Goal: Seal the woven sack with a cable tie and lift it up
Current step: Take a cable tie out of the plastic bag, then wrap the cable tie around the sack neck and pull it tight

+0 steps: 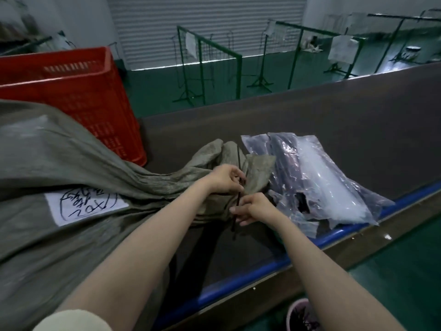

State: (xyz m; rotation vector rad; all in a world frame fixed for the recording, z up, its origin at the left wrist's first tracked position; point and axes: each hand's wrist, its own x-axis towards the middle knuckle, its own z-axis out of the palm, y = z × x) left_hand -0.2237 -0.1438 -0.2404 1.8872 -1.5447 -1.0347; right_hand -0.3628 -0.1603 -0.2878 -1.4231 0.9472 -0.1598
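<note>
Grey-green woven plastic makes up the sack (71,168), which lies on its side across the left half of the dark table (310,120), its bulk reaching past the near edge toward the person. Head view: the sack's mouth is gathered into a bunched neck (229,158) near the middle of the table, with the loose flaps of the mouth fanned out beyond the gather. A white label (83,206) with black handwriting lies on the sack's upper face, left of the neck. A black cable tie (238,187) runs across the gathered neck, one end standing up above the fabric, the other trailing down toward the near edge. The left hand (224,179) is closed on the neck and pinches the tie at its upper part. The right hand (255,207) is closed on the lower part of the tie, just below the left hand; the two hands are nearly touching. Whether the tie is threaded through its head cannot be told. Just to the right of the neck, a clear plastic bag (317,177) holding dark and white contents lies on the table, its near end reaching the blue edge strip (262,266) along the table's near edge. A red plastic crate (78,96) stands at the far left corner, behind the sack. Green metal racks (205,68) stand on the floor beyond the far edge.
</note>
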